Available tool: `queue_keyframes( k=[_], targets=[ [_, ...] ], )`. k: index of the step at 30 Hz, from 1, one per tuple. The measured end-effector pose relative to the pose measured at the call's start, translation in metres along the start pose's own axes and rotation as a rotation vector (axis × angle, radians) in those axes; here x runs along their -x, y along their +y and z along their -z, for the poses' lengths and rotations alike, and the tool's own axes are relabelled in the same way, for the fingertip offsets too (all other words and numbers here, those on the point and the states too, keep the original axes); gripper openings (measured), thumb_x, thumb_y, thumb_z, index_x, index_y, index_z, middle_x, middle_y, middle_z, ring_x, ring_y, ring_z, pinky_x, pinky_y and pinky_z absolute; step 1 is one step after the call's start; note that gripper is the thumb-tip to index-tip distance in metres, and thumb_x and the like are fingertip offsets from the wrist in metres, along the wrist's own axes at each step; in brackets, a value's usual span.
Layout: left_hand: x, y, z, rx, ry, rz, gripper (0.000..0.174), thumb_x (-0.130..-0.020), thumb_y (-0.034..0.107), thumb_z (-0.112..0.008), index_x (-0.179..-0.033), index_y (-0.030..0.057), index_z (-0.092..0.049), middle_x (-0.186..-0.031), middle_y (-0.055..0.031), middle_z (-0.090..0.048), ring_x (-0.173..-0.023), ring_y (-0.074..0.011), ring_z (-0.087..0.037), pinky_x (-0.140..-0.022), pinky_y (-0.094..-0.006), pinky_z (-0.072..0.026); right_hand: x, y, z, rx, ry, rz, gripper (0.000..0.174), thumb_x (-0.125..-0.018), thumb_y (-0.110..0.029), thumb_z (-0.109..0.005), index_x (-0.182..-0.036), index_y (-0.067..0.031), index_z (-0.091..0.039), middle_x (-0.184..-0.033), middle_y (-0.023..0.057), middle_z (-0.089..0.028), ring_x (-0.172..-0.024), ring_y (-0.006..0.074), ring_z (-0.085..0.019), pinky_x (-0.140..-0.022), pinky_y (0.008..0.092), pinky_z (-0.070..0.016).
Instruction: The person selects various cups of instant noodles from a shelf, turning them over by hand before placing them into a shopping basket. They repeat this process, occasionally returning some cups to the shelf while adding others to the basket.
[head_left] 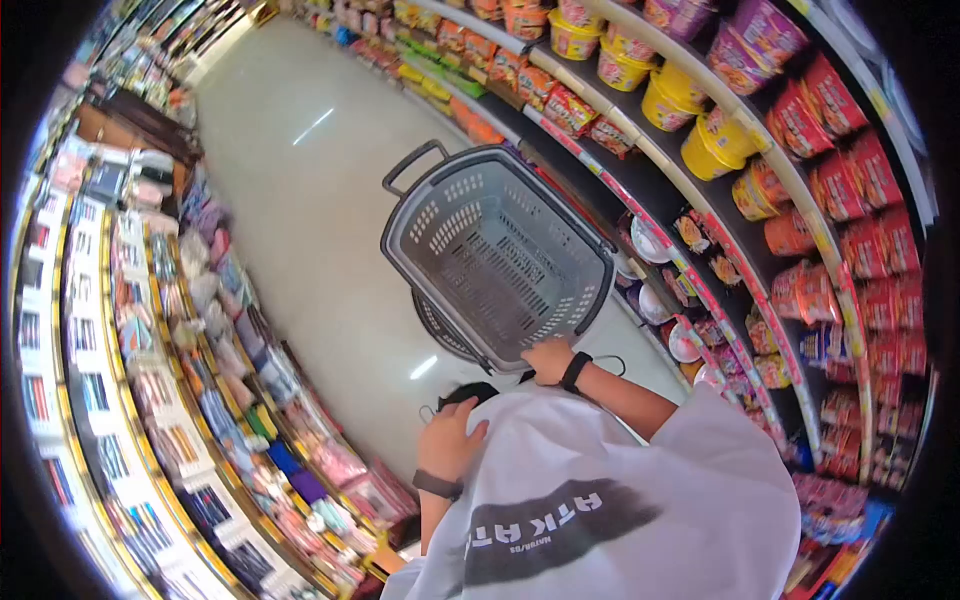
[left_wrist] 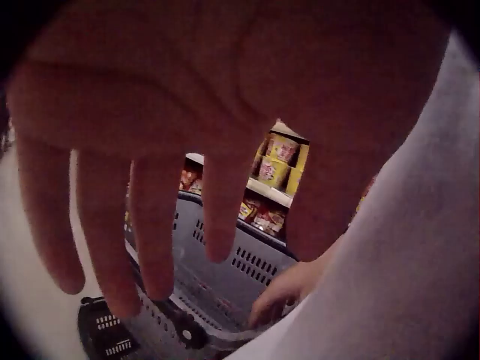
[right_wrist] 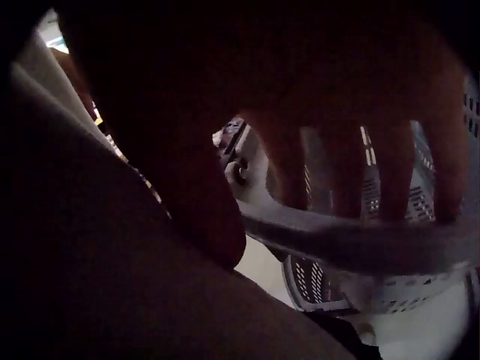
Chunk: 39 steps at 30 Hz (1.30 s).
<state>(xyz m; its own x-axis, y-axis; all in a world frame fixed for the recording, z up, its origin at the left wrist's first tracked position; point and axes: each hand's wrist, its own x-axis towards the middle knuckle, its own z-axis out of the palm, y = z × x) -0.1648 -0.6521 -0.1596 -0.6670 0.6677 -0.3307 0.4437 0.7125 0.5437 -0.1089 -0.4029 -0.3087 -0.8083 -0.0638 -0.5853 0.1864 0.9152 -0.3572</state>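
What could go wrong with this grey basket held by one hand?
The right hand alone grips the near rim of the tilted grey basket, so it may swing or slip. Its far side is close to the noodle shelves and might knock packs. The left hand rests on the shirt, giving no support.

Red and yellow noodle cups (head_left: 705, 150) fill shelves (head_left: 640, 185) right of the right hand (head_left: 548, 360); packet racks (head_left: 200, 400) stand left of the left hand (head_left: 450, 440).
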Motion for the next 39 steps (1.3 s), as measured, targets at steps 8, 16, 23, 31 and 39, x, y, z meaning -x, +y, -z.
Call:
queue_keyframes(
  k=[8, 16, 23, 31, 39],
  targets=[
    [-0.019, -0.099, 0.061, -0.158, -0.226, -0.268, 0.043, -0.086, 0.032, -0.066, -0.122, 0.0092, -0.062, -0.107, -0.0172, -0.066, -0.095, -0.0366, -0.064, -0.081, -0.0449, -0.0524, -0.054, -0.078, -0.047, -0.140, 0.230, -0.426, 0.039, -0.072, -0.022, -0.067, -0.108, -0.0081, -0.064, -0.097, 0.0158, -0.069, -0.100, 0.0363, -0.065, -0.093, 0.0584, -0.0430],
    [-0.042, -0.185, 0.064, -0.222, -0.289, -0.415, 0.044, -0.085, 0.033, -0.068, -0.122, 0.0106, -0.062, -0.101, -0.0171, -0.067, -0.092, -0.0363, -0.065, -0.079, -0.0469, -0.0529, -0.077, -0.104, -0.094, -0.100, 0.458, -0.588, 0.028, -0.083, -0.018, -0.059, -0.111, -0.0116, -0.062, -0.101, 0.0148, -0.070, -0.106, 0.0332, -0.063, -0.107, 0.0613, -0.0274],
    [-0.072, -0.178, 0.022, -0.127, -0.135, -0.575, 0.072, -0.077, 0.029, -0.075, -0.141, 0.0140, -0.046, -0.139, -0.0276, -0.046, -0.127, -0.0452, -0.045, -0.103, -0.0516, -0.0409, -0.051, -0.102, -0.079, -0.081, 0.284, -0.606, 0.035, -0.090, -0.012, -0.054, -0.123, -0.0190, -0.062, -0.107, 0.0130, -0.070, -0.117, 0.0348, -0.057, -0.111, 0.0657, -0.0171],
    [-0.153, -0.131, -0.018, -0.567, -0.162, -0.393, 0.094, -0.068, 0.029, -0.081, -0.150, 0.0211, -0.034, -0.152, -0.0243, -0.032, -0.143, -0.0398, -0.027, -0.115, -0.0546, -0.0236, 0.010, -0.089, -0.129, 0.142, 0.642, -0.619, 0.043, -0.081, -0.015, -0.062, -0.124, -0.0195, -0.061, -0.122, 0.0145, -0.061, -0.127, 0.0355, -0.047, -0.109, 0.0667, -0.0217],
    [-0.101, -0.139, -0.072, -0.780, -0.325, -0.395, 0.063, -0.079, 0.053, -0.072, -0.121, 0.0078, -0.057, -0.095, -0.0194, -0.070, -0.090, -0.0372, -0.068, -0.077, -0.0485, -0.0540, 0.195, -0.067, -0.298, -0.821, 0.802, -0.925, 0.041, -0.076, -0.017, -0.062, -0.116, -0.0139, -0.064, -0.110, 0.0172, -0.068, -0.102, 0.0364, -0.065, -0.085, 0.0430, -0.0548]
  ],
)
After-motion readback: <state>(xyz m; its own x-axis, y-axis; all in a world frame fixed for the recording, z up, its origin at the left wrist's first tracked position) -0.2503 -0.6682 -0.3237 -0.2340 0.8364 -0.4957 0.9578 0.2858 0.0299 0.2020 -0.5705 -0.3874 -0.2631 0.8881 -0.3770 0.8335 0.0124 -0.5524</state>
